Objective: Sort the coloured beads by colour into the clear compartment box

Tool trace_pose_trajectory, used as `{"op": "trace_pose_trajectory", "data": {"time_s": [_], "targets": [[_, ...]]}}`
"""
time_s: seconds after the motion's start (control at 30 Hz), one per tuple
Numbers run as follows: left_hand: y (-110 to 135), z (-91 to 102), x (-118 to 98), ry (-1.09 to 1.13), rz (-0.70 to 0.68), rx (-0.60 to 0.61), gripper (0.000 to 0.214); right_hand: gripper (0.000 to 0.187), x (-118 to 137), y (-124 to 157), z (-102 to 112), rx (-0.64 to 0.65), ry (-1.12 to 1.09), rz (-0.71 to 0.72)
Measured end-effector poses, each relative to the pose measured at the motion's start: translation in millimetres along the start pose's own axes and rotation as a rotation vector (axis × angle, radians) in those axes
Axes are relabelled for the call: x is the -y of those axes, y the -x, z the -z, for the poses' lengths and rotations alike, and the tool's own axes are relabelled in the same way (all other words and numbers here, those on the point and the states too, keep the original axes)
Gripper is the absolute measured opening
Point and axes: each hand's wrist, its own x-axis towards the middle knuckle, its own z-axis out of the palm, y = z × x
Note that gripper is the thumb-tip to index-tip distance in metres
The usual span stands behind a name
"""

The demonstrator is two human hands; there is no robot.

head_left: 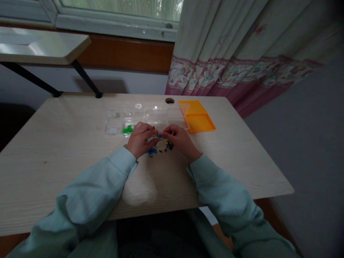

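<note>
My left hand [141, 138] and my right hand [180, 139] are close together over a loose pile of small pieces. The fingers of each are pinched, and their tips nearly meet. What they hold, if anything, is too small to make out. Below the hands lie blue pieces [152, 150], with yellow and dark brown ones scattered among them. Part of this pile is hidden by the fingers. Green pieces [128, 129] sit in a small clear compartment just beyond my left hand.
Behind the hands stretches a clear plastic divided box [157, 115]. An open orange case [200, 123] lies at its right end. The wooden table [80, 161] has a round cable hole [170, 101] near its back edge. A raised shelf [43, 48] stands at the back left, and a curtain [215, 61] hangs behind.
</note>
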Motion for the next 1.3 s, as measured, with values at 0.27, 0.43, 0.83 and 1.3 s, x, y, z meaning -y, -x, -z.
{"op": "trace_pose_trajectory", "data": {"time_s": [0.27,0.43,0.83,1.3], "targets": [[0,0.6,1,0.008,0.015,-0.022,0.018,0.031,-1,1,-2,0.022,0.03,0.029],[-2,2.5,0,-0.007,0.057,-0.008,0.018,0.03,-2,0,-1,0.0,0.099,0.066],[-2,4.3,2,-0.044,0.19,-0.078,0.024,0.011,-10,2,3,0.091,0.58,0.307],[0,2.5,4,-0.052,0.203,-0.087,0.025,0.011,-9,3,2,0.161,0.685,0.336]]}}
